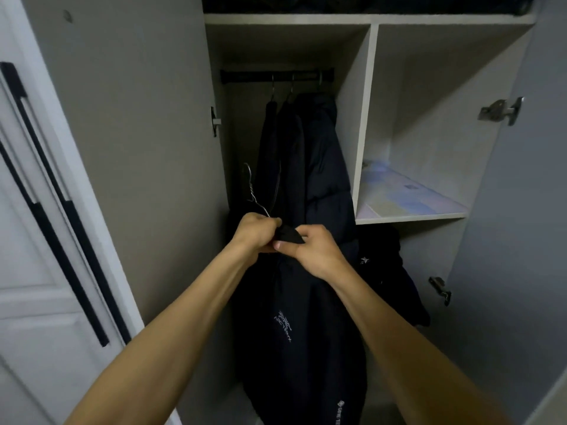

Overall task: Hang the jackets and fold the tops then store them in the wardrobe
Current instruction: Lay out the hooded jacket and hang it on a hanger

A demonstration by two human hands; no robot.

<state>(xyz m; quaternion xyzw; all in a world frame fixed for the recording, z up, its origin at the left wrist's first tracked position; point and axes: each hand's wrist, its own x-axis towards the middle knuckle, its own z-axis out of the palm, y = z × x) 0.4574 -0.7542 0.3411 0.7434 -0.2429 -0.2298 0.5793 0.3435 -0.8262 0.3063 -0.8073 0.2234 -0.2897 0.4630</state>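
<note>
A black jacket [294,338] with a white chest logo hangs down from my two hands in front of the open wardrobe. My left hand [256,233] grips its collar together with a wire hanger [252,191], whose hook sticks up above my fist. My right hand [313,250] pinches the collar fabric just right of the left hand. Behind them, dark jackets [310,154] hang on hangers from the black rail [276,76] in the left compartment.
The right compartment has a white shelf [408,214] with a pale patterned liner. Another dark garment [389,271] lies under that shelf. Wardrobe doors stand open at left [129,148] and right [515,210]. A white panelled door [36,240] with black handles is at far left.
</note>
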